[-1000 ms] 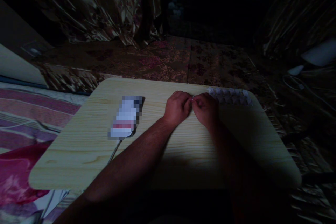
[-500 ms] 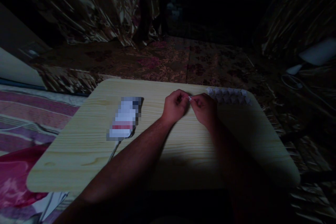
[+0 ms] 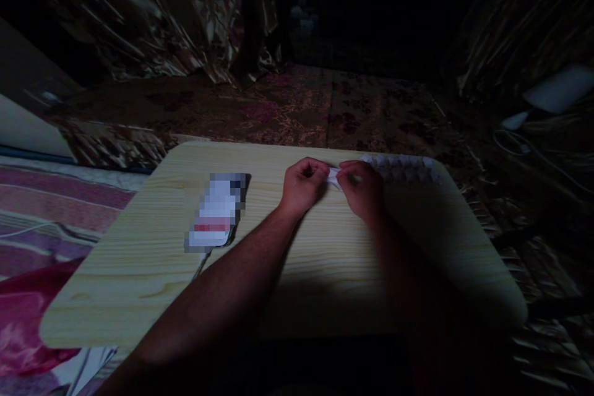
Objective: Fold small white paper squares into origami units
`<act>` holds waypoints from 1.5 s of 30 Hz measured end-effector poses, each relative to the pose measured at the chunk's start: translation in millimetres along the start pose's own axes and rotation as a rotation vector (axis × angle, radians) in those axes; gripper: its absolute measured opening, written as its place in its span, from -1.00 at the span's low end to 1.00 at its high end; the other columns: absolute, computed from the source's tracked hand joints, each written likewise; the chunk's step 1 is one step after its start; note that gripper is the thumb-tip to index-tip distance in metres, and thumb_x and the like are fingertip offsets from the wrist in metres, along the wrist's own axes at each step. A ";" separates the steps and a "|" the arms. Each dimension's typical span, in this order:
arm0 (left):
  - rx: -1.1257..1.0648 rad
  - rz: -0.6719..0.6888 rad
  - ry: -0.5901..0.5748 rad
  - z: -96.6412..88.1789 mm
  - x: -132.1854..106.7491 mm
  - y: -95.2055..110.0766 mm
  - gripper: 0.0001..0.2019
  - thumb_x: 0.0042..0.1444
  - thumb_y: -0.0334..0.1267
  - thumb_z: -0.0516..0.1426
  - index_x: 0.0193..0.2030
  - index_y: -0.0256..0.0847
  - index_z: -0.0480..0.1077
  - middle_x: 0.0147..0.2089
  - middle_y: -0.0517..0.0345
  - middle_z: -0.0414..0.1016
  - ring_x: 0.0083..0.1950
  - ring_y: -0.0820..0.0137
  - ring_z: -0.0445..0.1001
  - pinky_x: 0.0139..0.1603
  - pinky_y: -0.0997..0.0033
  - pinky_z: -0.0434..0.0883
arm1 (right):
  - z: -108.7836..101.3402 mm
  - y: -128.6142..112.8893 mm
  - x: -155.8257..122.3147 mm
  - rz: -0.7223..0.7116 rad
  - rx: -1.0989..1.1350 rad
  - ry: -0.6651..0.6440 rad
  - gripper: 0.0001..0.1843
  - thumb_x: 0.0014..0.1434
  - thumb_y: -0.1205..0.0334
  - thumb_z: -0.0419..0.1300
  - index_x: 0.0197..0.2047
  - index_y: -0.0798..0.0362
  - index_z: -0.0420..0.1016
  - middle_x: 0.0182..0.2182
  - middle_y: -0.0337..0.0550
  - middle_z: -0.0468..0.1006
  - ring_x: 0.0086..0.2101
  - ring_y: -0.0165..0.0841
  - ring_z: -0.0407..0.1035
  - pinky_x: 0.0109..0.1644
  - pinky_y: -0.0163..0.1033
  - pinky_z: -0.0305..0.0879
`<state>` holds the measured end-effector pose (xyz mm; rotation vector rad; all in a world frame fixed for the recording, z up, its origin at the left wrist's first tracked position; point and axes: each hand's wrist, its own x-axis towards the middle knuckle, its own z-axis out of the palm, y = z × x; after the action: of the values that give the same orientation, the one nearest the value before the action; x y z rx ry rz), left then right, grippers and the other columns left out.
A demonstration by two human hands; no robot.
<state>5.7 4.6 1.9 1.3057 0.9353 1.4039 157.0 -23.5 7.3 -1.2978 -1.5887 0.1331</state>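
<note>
Between my two hands, a small piece of white folded paper (image 3: 333, 177) is held just above the wooden table (image 3: 320, 247). My left hand (image 3: 304, 184) pinches its left side with thumb and fingers. On the right side, my right hand (image 3: 361, 187) grips it the same way. The fingers cover much of the paper, so its exact shape cannot be told. Right beside my right hand, several small white folded paper pieces (image 3: 403, 168) sit in rows along the table's far right edge.
A phone with a blurred screen (image 3: 217, 210) lies on the table's left half, a white cable (image 3: 200, 266) running from its lower end. A striped bed cover (image 3: 55, 198) and pink cloth (image 3: 32, 322) are at left. A white lamp (image 3: 559, 90) stands at right.
More of the white paper now shows between my fingers, and my hands have drawn slightly apart. The whole view has shifted slightly.
</note>
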 end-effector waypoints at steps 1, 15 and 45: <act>-0.013 -0.007 -0.001 0.1 0.1 0.0 -0.81 -0.01 -0.16 0.30 -0.38 -0.25 0.50 -0.45 0.18 0.51 -0.43 0.49 0.39 -0.36 0.48 0.33 | -0.4 -0.7 0.0 0.047 0.021 -0.019 -0.93 0.14 0.25 0.21 -0.38 -0.02 0.51 -0.24 -0.17 0.63 -0.17 -0.30 0.49 0.01 -0.15 0.38; -0.069 -0.077 0.042 4.1 -2.3 4.4 -0.78 -0.13 -0.25 0.36 -0.33 -0.27 0.53 -0.50 0.22 0.49 -0.52 0.54 0.37 -0.46 0.52 0.30 | 7.2 6.3 0.3 0.313 0.228 -0.039 -0.82 0.00 0.18 0.28 -0.27 0.00 0.48 -0.42 -0.24 0.60 -0.39 -0.33 0.51 -0.31 -0.25 0.42; -0.044 -0.070 0.022 3.9 -2.7 0.1 -0.78 -0.13 -0.23 0.36 -0.34 -0.26 0.53 -0.50 0.20 0.50 -0.51 0.51 0.38 -0.48 0.51 0.31 | 1.3 -0.3 0.6 0.299 0.086 -0.105 -0.81 0.09 0.10 0.22 -0.37 0.02 0.57 -0.50 -0.24 0.61 -0.45 -0.32 0.49 -0.35 -0.25 0.37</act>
<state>9.4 1.6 1.9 1.2159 0.9509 1.3803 156.0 -22.5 7.3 -1.4737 -1.4498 0.4570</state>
